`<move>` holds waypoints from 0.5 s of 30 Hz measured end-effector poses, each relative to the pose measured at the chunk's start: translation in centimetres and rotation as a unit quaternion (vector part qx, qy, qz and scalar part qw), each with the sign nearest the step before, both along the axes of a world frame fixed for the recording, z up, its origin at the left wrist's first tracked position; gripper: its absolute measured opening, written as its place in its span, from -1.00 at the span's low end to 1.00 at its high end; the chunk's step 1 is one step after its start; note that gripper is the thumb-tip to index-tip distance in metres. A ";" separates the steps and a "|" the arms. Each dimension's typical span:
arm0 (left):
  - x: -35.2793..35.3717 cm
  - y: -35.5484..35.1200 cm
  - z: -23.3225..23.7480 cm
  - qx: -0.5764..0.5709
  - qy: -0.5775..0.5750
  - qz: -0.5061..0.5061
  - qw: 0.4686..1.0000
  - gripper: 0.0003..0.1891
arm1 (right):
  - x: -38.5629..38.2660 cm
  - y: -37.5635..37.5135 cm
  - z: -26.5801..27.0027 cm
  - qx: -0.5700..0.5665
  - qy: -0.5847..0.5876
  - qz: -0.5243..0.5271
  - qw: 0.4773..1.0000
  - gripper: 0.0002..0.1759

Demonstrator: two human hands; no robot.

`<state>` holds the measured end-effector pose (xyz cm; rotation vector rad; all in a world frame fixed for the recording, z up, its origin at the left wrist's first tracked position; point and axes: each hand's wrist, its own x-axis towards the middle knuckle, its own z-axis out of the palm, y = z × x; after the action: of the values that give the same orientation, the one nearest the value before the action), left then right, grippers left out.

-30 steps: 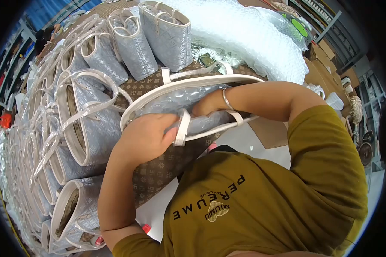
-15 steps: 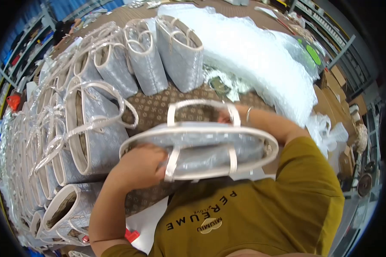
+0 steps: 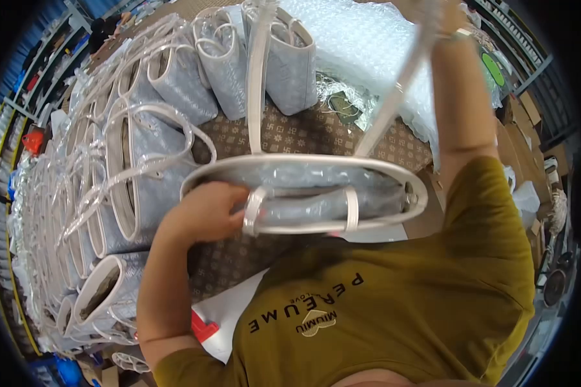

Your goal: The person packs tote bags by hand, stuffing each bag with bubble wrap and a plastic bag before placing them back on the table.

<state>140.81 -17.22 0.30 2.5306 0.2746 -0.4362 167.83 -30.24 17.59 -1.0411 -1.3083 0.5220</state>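
Note:
A grey tote bag (image 3: 316, 160) with cream trim stands open-topped in front of my body, clear shiny plastic showing inside it. My left hand (image 3: 216, 209) is closed at its left end, fingers reaching over the rim beside the base of the near handle (image 3: 352, 209). The far handle (image 3: 257, 97) is stretched up and away from the rim. At the top right, my right hand (image 3: 450, 20) grips that handle with the arm extended; motion blurs the strap and fingers there.
Several similar grey totes (image 3: 164, 187), many wrapped in clear plastic, crowd the left and back of the patterned brown table (image 3: 229, 274). Bubble wrap (image 3: 361, 48) spreads across the back right, with crumpled plastic and a dark green packet (image 3: 345, 108) near it. Cardboard boxes (image 3: 519, 142) stand at right.
My right hand has moved from behind the bag up to the top right, pulling the far handle upright and long. My left hand stays at the bag's left end.

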 end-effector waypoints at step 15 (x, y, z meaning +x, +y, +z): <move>1.6 1.0 0.7 -0.050 -0.003 0.004 0.999 -0.46 | -9.5 1.6 -17.5 -0.426 -0.406 0.120 0.800 -0.58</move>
<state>142.42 -16.19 0.98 2.4318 0.2534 -0.4298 158.36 -28.69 0.10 -2.0056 -2.0511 0.9667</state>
